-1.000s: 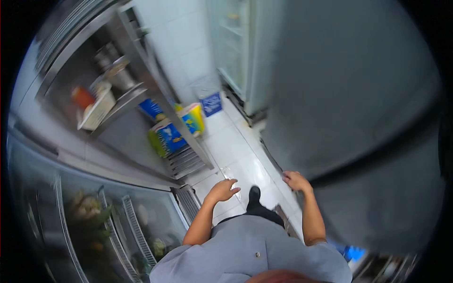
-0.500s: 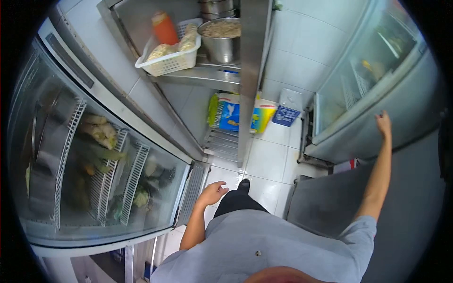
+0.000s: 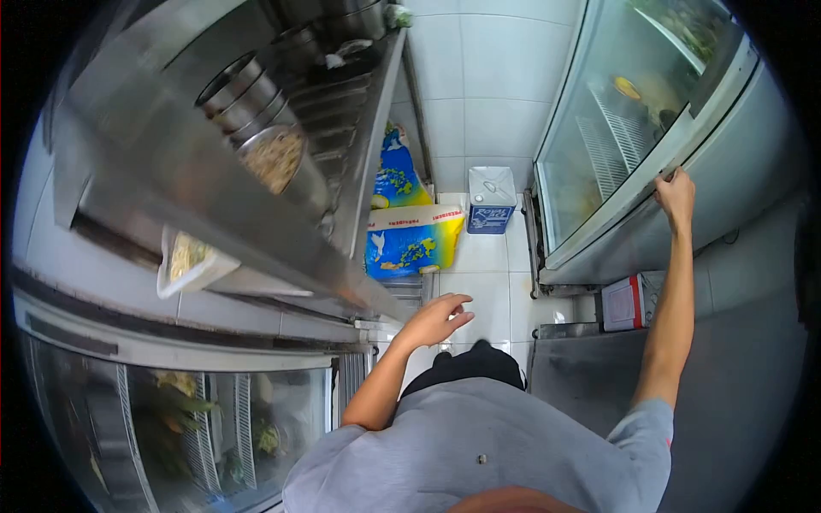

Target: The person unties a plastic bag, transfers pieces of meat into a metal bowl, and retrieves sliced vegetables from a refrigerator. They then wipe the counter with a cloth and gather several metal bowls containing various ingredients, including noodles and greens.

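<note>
On the right stands a glass-door fridge point(image 3: 637, 111), with wire shelves and food behind its misted glass. My right hand point(image 3: 676, 198) is at the end of an outstretched arm, its fingers curled on the edge of the fridge door frame point(image 3: 629, 201). My left hand point(image 3: 434, 320) hangs in the air in front of my body, fingers loosely bent and apart, with nothing in it. Closest to it are the metal shelf's post and the colourful sacks point(image 3: 414, 244) low on a slatted stand.
A steel shelf point(image 3: 351, 145) at left carries metal pots point(image 3: 282, 162) and a white basket point(image 3: 201, 274). Another glass fridge point(image 3: 180, 427) is at lower left. A square tin point(image 3: 491, 201) stands by the wall. A grey surface point(image 3: 581, 368) lies beside my right arm.
My view has turned toward the right fridge and come closer to it. My right hand has reached the door's edge and curled onto it. My left hand has risen and moved forward.
</note>
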### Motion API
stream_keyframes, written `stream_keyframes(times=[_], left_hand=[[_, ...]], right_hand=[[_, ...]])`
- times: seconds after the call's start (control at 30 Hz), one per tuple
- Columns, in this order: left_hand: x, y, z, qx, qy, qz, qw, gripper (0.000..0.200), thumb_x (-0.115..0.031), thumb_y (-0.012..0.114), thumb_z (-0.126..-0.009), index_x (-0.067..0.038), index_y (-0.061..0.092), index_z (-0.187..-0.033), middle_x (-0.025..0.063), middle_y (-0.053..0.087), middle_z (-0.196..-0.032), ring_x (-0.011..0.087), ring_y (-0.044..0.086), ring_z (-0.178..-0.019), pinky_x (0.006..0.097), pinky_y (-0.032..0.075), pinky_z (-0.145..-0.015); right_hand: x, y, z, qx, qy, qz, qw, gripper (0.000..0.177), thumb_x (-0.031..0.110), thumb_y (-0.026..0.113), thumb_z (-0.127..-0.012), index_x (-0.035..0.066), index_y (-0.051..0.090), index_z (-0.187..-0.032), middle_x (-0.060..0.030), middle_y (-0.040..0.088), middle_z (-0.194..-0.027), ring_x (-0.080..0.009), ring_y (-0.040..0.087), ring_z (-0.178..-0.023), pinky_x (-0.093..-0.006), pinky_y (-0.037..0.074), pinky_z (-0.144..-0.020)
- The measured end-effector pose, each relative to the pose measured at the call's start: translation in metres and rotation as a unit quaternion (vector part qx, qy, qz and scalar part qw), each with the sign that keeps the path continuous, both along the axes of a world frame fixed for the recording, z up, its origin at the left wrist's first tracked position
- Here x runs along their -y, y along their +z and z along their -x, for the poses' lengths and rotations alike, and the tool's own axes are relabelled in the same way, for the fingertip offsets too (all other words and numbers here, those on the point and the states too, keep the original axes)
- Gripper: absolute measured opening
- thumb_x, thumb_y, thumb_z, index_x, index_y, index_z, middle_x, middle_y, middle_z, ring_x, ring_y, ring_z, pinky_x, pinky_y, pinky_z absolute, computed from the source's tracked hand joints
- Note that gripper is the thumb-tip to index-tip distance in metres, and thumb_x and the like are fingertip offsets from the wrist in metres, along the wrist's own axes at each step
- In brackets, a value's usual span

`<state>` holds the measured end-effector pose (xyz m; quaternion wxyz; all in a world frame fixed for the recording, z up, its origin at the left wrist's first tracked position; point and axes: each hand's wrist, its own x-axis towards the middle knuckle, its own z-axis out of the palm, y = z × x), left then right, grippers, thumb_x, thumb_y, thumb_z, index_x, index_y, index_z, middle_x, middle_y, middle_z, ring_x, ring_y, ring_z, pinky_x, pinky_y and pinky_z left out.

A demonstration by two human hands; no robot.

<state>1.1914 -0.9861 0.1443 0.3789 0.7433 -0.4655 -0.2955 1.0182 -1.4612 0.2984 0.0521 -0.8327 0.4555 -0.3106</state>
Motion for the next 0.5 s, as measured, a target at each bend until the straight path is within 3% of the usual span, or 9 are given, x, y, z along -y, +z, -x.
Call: stream_keyframes(times=[0.2,0.27,0.33,0.37,0.43,0.47,0.5], left_hand=[[0.120,-0.007,-0.012,-0.042,-0.080,0.028,0.996,0.036,-0.022,0.063,-0.090,-0.001,0.058,-0.118,0.0108,0.062,-0.083,0.0193,0.060,-0.078,0.0324,0.049,-0.074],[0.169,-0.007,-0.012,-0.040,-0.103,0.102,0.989,0.038,-0.021,0.064,-0.090,-0.001,0.056,-0.121,0.0084,0.060,-0.082,0.0151,0.057,-0.078,0.0296,0.048,-0.075],[0.216,-0.013,-0.014,-0.036,-0.100,0.156,0.982,0.054,-0.022,0.069,-0.087,-0.002,0.046,-0.132,0.0105,0.057,-0.103,0.0169,0.056,-0.086,0.0309,0.048,-0.076],[0.238,-0.007,-0.016,-0.010,-0.106,0.170,0.980,0.064,-0.024,0.072,-0.084,-0.002,0.041,-0.136,0.0125,0.054,-0.113,0.0192,0.055,-0.092,0.0321,0.048,-0.079],[0.273,0.002,-0.019,0.036,-0.051,0.240,0.969,0.085,-0.030,0.078,-0.076,0.002,0.033,-0.140,0.0189,0.050,-0.117,0.0281,0.050,-0.104,0.0385,0.042,-0.092],[0.281,0.009,-0.022,0.001,-0.017,0.266,0.964,0.092,-0.031,0.080,-0.073,0.003,0.030,-0.142,0.0194,0.046,-0.122,0.0303,0.048,-0.109,0.0399,0.040,-0.096],[0.282,0.013,-0.032,0.011,0.003,0.255,0.967,0.096,-0.032,0.082,-0.071,0.003,0.028,-0.142,0.0197,0.044,-0.125,0.0318,0.047,-0.112,0.0411,0.038,-0.098]], right_hand=[[-0.014,0.016,0.008,0.101,0.074,-0.123,0.984,0.019,0.010,0.059,-0.067,-0.008,0.055,-0.073,-0.0202,0.062,-0.065,-0.0257,0.064,-0.055,-0.0367,0.050,-0.056],[-0.022,0.018,0.007,0.092,0.096,-0.119,0.984,0.020,0.014,0.060,-0.064,-0.004,0.057,-0.072,-0.0145,0.061,-0.061,-0.0202,0.064,-0.057,-0.0350,0.049,-0.055],[-0.027,0.010,0.004,0.094,0.162,-0.132,0.973,0.019,0.012,0.059,-0.062,-0.002,0.058,-0.074,-0.0154,0.060,-0.062,-0.0191,0.058,-0.056,-0.0340,0.047,-0.056],[-0.037,0.009,-0.001,0.078,0.205,-0.147,0.964,0.021,0.007,0.058,-0.061,-0.003,0.058,-0.079,-0.0153,0.062,-0.070,-0.0188,0.055,-0.058,-0.0330,0.049,-0.059],[-0.048,-0.004,-0.013,0.124,0.384,-0.227,0.886,0.031,0.000,0.055,-0.069,-0.004,0.059,-0.099,-0.0134,0.067,-0.089,-0.0194,0.066,-0.077,-0.0316,0.054,-0.069],[-0.053,-0.009,-0.019,0.137,0.431,-0.240,0.859,0.045,0.000,0.055,-0.073,0.000,0.057,-0.117,-0.0135,0.066,-0.095,-0.0193,0.067,-0.085,-0.0318,0.054,-0.072],[-0.065,0.002,-0.024,0.109,0.443,-0.311,0.834,0.057,0.000,0.055,-0.074,0.007,0.052,-0.130,-0.0139,0.066,-0.100,-0.0187,0.067,-0.084,-0.0320,0.054,-0.073]])
